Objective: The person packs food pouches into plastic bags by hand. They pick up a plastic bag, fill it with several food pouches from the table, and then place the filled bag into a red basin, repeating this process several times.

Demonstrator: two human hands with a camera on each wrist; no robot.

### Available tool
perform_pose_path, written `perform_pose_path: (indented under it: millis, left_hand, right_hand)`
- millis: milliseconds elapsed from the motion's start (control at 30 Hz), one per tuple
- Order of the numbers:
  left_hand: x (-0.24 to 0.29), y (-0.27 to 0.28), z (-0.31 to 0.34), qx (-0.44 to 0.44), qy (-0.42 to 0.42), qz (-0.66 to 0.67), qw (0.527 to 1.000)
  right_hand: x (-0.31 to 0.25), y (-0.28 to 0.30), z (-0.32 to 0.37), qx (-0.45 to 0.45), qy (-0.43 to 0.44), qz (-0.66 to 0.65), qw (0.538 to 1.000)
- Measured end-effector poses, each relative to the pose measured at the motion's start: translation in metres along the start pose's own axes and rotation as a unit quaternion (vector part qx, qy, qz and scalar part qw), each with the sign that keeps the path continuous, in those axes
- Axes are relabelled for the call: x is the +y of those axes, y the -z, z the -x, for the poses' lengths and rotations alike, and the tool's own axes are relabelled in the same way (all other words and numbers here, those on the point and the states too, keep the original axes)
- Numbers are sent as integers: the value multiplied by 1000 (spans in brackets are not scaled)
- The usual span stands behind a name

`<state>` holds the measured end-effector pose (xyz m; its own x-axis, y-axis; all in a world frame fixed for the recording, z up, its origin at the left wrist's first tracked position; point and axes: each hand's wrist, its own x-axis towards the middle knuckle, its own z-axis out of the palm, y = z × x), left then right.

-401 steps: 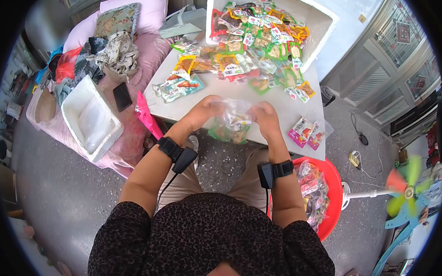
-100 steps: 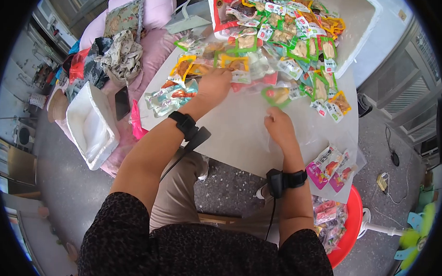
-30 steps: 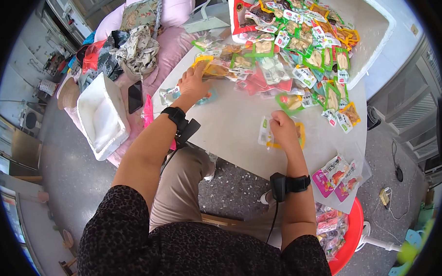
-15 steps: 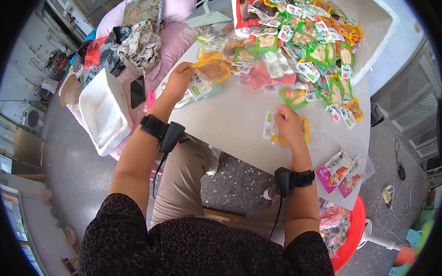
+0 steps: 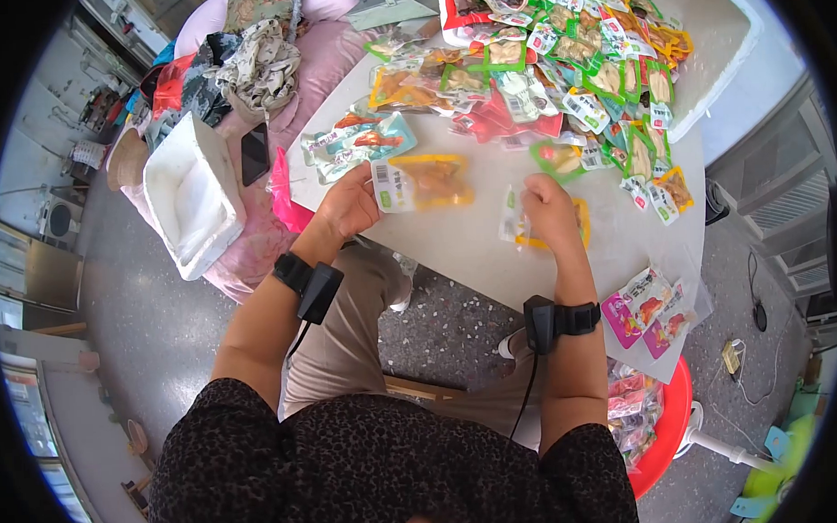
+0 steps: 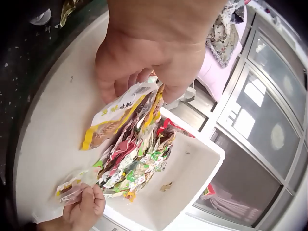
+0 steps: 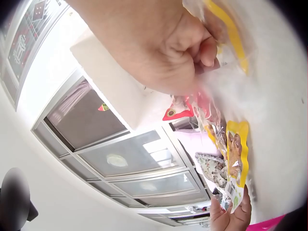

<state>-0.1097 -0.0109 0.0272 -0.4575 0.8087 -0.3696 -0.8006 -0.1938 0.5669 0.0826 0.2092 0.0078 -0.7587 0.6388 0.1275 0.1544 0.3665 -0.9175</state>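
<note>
My left hand [image 5: 350, 203] pinches the white end of a yellow-edged packet [image 5: 441, 180] above the table's front left part. In the left wrist view the same packet [image 6: 113, 118] hangs from the thumb and fingers of that hand. My right hand [image 5: 550, 206], its fingers curled, grips a clear plastic bag [image 7: 231, 84]; another yellow-edged packet [image 5: 578, 221] lies at or in that bag, partly hidden by the hand. Blue-green packets [image 5: 363, 139] rest on the table behind the left hand.
Many mixed packets [image 5: 582, 48] spill from a white foam box [image 5: 720, 57] at the back right. Bagged pink packets [image 5: 643, 307] lie at the table's right edge, above a red basin [image 5: 675, 418]. A small foam box [image 5: 195, 200] stands on the bed.
The left hand has taken a yellow-edged packet from the pile at the back left and brought it toward the front. The right hand has stayed near its place with the bag.
</note>
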Motion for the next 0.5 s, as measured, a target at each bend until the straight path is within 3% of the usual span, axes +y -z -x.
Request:
perform_pose_path:
  millis: [133, 233, 333, 433, 500]
  left_hand:
    - [-16, 5, 2, -7, -19, 12, 1000]
    - [-16, 7, -1, -93, -15, -11, 996]
    - [-17, -1, 4, -110, 31, 27, 993]
    - [-24, -9, 7, -27, 33, 8, 999]
    - [-29, -16, 8, -18, 9, -29, 999]
  right_hand:
    - [-7, 1, 2, 6, -3, 5, 1000]
    - [-4, -1, 1, 3, -22, -22, 1000]
    - [-6, 1, 2, 0, -34, -30, 999]
    - [-6, 0, 2, 10, -12, -3, 1000]
    - [-10, 2, 3, 8, -12, 8, 1000]
